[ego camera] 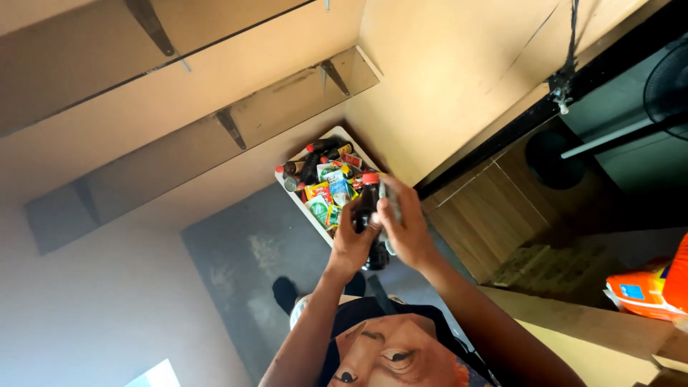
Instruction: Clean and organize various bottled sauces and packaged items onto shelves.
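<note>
Left hand (352,240) wrapped around the lower body of a dark bottle (369,215), fingers curled shut on it. Right hand (408,229) closed against the bottle's other side, fingers folded over a small greyish flat thing pressed to the bottle; too blurred to tell what. Bottle upright between both palms, red cap at top, dark liquid inside, held above the near edge of a white tray (304,204) and in front of the chest.

Head view, looking steeply down. In the tray, a crowded heap: more dark bottles with red caps along the far and left side, small square sachets in green, blue, red and yellow packed near the middle, printed faces up, print too small to make out. Tray set on a grey floor mat (244,251), close to the corner of pale tan walls. Two wooden shelves (287,100) on dark brackets along the left wall. At far right, an orange-and-white soft package (648,290) with a blue square patch, lying on a light wooden surface. Black fan stand (548,158) beyond the dark door frame.
</note>
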